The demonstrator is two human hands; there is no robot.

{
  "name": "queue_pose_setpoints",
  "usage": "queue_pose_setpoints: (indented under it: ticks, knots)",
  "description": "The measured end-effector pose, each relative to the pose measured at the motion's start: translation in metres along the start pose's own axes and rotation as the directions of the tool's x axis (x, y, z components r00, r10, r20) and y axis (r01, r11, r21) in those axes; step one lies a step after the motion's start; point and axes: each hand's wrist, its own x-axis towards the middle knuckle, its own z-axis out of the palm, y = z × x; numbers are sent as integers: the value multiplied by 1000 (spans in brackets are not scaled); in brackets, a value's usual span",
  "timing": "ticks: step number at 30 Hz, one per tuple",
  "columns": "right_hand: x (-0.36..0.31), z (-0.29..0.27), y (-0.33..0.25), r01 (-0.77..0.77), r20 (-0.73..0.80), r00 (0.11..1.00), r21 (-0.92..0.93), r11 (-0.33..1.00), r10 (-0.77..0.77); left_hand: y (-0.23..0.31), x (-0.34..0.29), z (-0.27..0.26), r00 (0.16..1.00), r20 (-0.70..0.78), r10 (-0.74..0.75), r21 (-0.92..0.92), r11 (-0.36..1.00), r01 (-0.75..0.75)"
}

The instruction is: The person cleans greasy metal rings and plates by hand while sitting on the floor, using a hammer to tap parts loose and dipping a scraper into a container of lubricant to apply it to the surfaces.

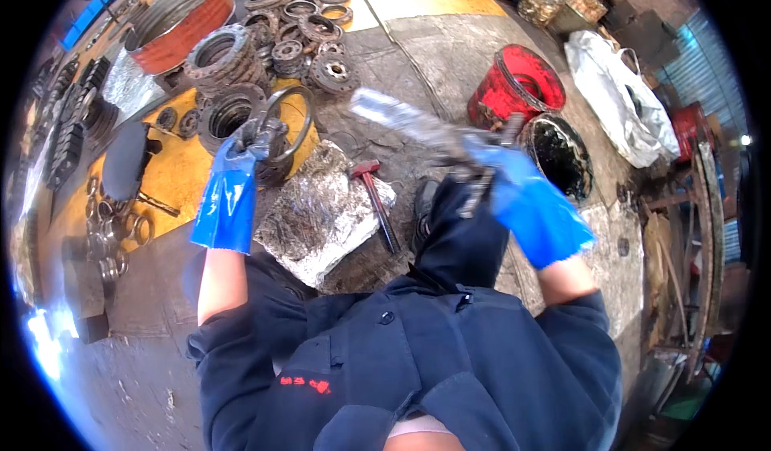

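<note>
I wear long blue gloves on both hands. My left hand (247,142), its glove dark with grime, is closed on a thin metal ring (312,122) held up in front of the stacked ring parts. My right hand (491,158) is closed round a long, flat, pale strip-like tool (401,117), which points up and left and is smeared by motion. Dark pieces around that hand are too blurred to name. Between my legs lies a crumpled silvery sheet (309,218), stained dark. A hammer (376,194) with a red head and dark handle rests at its right edge.
Greasy ring-shaped parts (321,27) are piled on the yellow surface ahead. A red bucket (490,89) and a black-coated bucket (580,150) stand at right, near a white sack (614,97). At left are an orange-red drum (185,37) and a dark paddle-shaped piece (126,162).
</note>
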Motion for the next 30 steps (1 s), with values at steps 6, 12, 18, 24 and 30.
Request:
queue_pose_setpoints:
  ticks: [6,12,18,24,30]
  knots:
    - [117,48,87,-460,423,844,256,851,329,35,-14,24,989,100,-111,251,964,83]
    - [105,73,79,-297,268,946,493,817,183,-11,-3,-18,993,81,-91,129,988,80]
    - [122,-17,-24,36,57,994,640,768,-94,-33,17,-30,967,181,179,312,922,-229]
    - [170,-145,-149,371,-481,866,432,822,-138,-9,-6,-1,982,148,-114,-18,993,118]
    - [159,-214,-167,450,-365,655,-515,729,-662,12,-21,16,976,-20,-215,67,974,216]
